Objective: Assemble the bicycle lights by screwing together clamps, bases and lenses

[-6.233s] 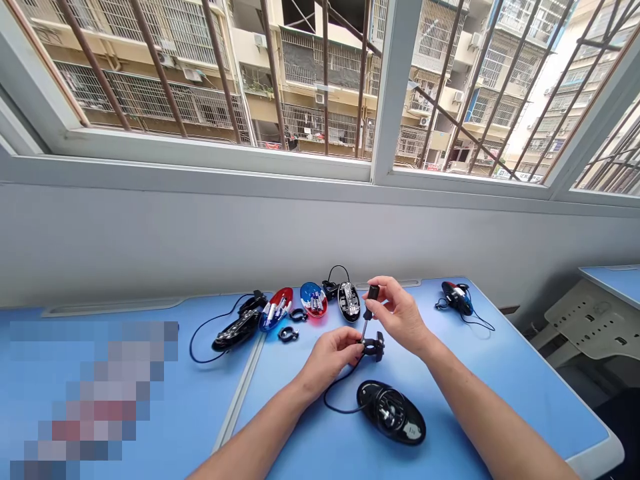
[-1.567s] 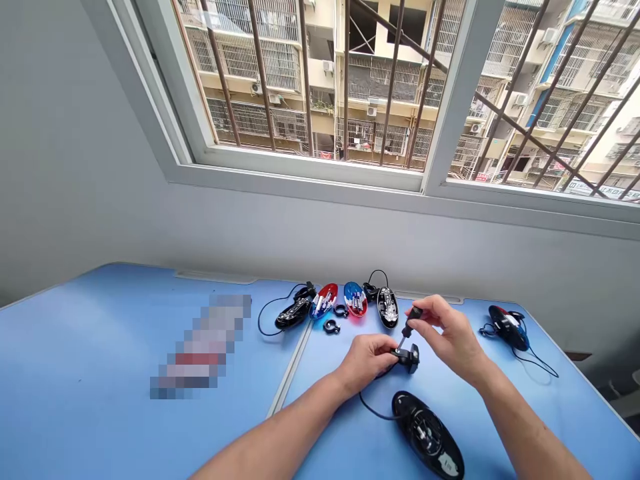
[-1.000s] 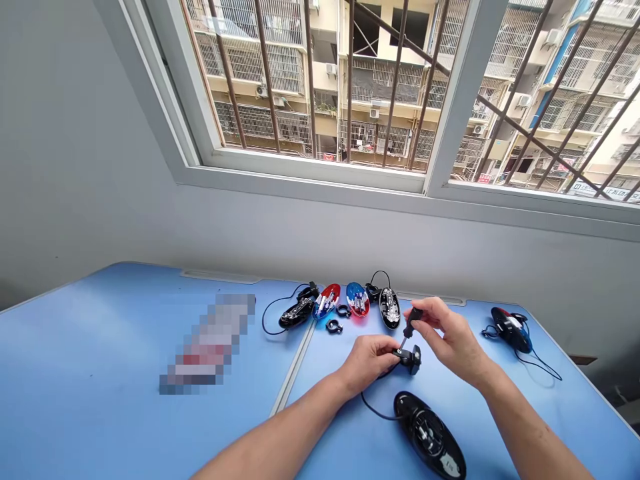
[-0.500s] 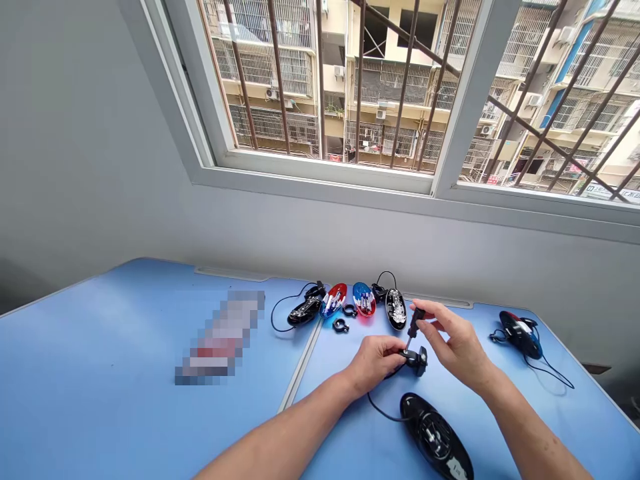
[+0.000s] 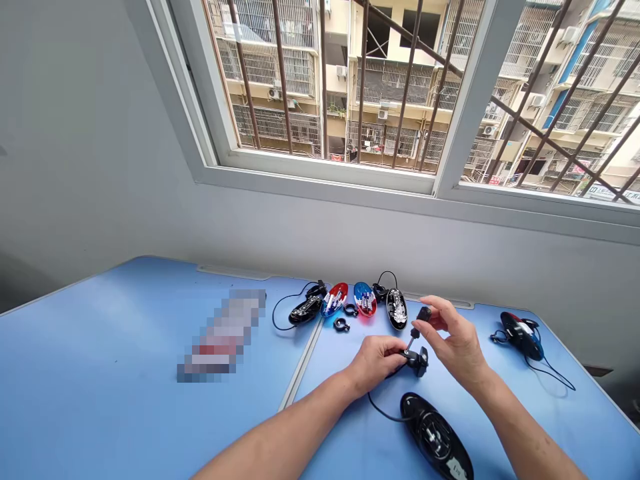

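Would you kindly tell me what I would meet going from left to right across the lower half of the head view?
Pixelated patch, first black shell, first red-and-blue shell, second red-and-blue shell, second black shell, screwdriver, right hand, red-blue-black unit.

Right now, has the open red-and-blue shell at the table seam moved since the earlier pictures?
No. The red-and-blue shell sits at the far end of the table seam, as earlier; the viewing angle turned, so it only appears displaced.

Clamp (image 5: 418,361): blk.
Driver (image 5: 415,332): blk hdl, tilted, tip @ clamp.
Shell (image 5: 437,437): blk oval w/ cable, nearside of clamp.
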{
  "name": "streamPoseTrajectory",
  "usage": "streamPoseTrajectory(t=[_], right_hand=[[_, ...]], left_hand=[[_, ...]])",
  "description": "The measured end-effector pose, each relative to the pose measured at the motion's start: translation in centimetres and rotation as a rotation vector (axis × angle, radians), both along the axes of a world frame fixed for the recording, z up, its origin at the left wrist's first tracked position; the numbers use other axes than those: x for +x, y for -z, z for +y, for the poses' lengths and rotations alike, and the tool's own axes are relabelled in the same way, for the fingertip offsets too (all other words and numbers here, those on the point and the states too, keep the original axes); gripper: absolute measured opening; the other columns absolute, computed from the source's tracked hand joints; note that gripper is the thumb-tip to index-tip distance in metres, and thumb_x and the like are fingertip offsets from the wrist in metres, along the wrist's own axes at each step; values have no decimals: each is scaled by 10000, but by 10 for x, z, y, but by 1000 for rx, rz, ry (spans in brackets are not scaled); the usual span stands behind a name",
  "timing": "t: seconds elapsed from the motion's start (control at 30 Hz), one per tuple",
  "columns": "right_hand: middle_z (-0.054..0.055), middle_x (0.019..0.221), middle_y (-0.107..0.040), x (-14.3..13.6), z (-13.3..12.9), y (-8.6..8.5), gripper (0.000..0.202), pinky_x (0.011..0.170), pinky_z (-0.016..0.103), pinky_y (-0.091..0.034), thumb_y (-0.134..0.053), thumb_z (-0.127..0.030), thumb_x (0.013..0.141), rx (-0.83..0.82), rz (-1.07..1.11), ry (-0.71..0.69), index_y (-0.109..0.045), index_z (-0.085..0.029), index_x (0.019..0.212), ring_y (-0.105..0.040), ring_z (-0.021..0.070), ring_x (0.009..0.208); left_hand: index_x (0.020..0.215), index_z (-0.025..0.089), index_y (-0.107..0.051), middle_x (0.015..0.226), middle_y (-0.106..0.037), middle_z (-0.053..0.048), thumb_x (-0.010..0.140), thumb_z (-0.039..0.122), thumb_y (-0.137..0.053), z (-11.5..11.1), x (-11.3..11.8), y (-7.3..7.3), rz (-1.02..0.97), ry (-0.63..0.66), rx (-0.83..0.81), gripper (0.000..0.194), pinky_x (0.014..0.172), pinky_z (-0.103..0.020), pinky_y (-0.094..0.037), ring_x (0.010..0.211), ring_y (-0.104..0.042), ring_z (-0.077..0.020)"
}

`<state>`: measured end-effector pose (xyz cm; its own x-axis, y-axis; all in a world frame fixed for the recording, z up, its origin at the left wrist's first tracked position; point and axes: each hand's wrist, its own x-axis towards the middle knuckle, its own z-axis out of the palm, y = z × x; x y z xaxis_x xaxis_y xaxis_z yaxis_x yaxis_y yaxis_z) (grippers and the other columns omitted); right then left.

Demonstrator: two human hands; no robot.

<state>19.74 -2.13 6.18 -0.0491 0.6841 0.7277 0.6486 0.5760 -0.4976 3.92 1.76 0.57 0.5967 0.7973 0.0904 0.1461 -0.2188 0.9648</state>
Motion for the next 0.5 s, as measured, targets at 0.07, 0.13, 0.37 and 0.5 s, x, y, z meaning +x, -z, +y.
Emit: streamPoseTrajectory(t=[0.07,0.13,0.37,0.5], right_hand=[[43,888,-685,1,-1,-2,272,600,250,-589,-534,-211,885,10,-77,-61,-559,-242,1154,-662,143,693],[72,1035,-686,3,-2,-5,347,666,269,-594,-484,-165,900,6,-157,-127,-535,-251,1232,-674,166,846],[78,1113,-687,11,-5,-8,397,820,298,-567,-422,-112,910,-48,-192,-176,-495,-242,1278,-671,173,981],[37,928,-698,8,-5,-7,293,700,261,-575,-496,-144,892,-92,-110,-161,-542,-242,1165,-674,137,750]], left_hand=[[554,171,-581,484,-413,59,645,153,-513,0,0,0,1,2,3,115,480,-220,-266,499,-359,-106],[559,169,-580,486,-415,58,650,152,-507,0,1,1,2,5,1,117,480,-217,-269,499,-363,-104],[560,168,-559,481,-397,69,641,150,-508,0,1,2,6,14,1,97,482,-216,-251,496,-349,-97],[557,174,-538,477,-381,74,645,158,-499,1,1,2,8,14,9,97,484,-220,-244,492,-338,-97]])
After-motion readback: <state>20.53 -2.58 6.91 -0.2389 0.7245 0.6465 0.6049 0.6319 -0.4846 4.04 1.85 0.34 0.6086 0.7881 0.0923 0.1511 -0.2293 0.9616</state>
